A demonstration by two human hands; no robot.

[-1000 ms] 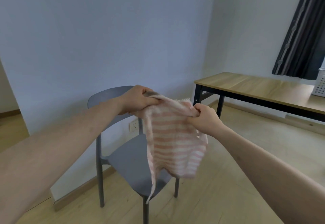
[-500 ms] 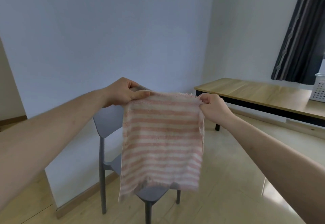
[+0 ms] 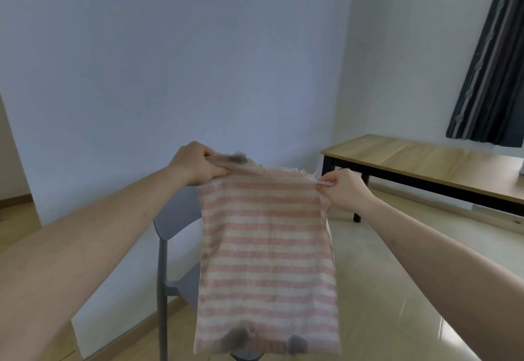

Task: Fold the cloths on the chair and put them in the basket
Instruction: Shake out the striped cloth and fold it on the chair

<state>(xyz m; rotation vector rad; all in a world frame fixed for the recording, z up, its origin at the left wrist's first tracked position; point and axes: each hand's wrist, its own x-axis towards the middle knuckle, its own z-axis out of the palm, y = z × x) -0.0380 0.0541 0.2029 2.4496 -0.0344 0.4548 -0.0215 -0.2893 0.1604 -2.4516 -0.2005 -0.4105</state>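
A pink and white striped cloth hangs spread out flat in front of me. My left hand pinches its top left corner and my right hand pinches its top right corner. The cloth hangs in the air in front of a grey chair, hiding most of the seat. Only a sliver of the white basket shows at the right edge, on the table.
A wooden table with black legs stands at the right by a dark striped curtain. A pale wall lies behind the chair. The floor is light and glossy to the right.
The cloth went from bunched between my hands to stretched out flat. My hands have moved apart and risen, and the view has tilted upward.
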